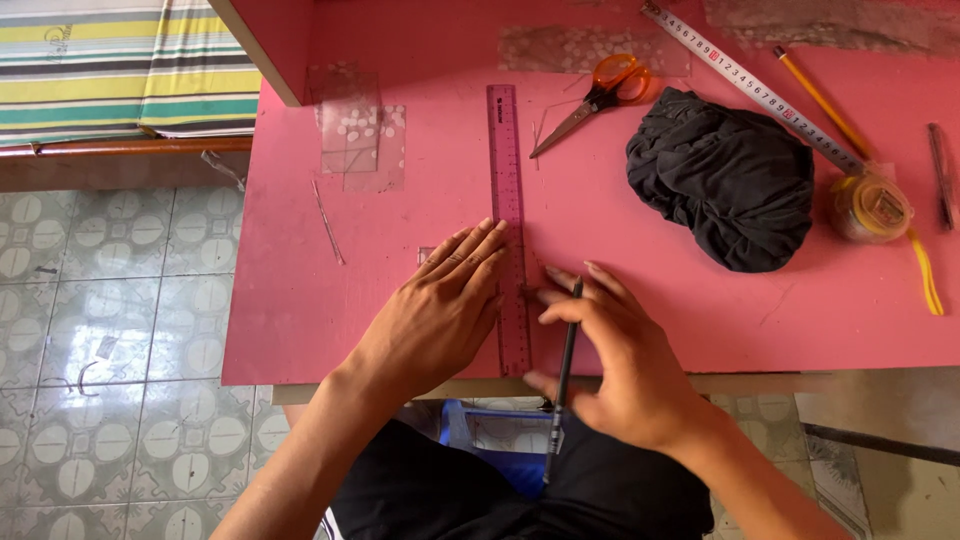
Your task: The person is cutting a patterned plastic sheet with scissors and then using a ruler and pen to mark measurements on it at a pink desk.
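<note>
A long translucent pink ruler (507, 180) lies on the pink table (400, 300), running from the near edge towards the back. My left hand (440, 310) lies flat on the table with its fingers spread, pressing the ruler's near part from the left. My right hand (615, 365) is on the ruler's right side and holds a dark pen (563, 385), its tip up near the ruler's right edge.
A crumpled black cloth (725, 180) lies right of the ruler. Orange-handled scissors (600, 92), a tape measure (870, 205) with its blade pulled out, a yellow pencil (820, 100) and clear plastic pieces (360, 135) lie farther back. Tiled floor (110, 330) is on the left.
</note>
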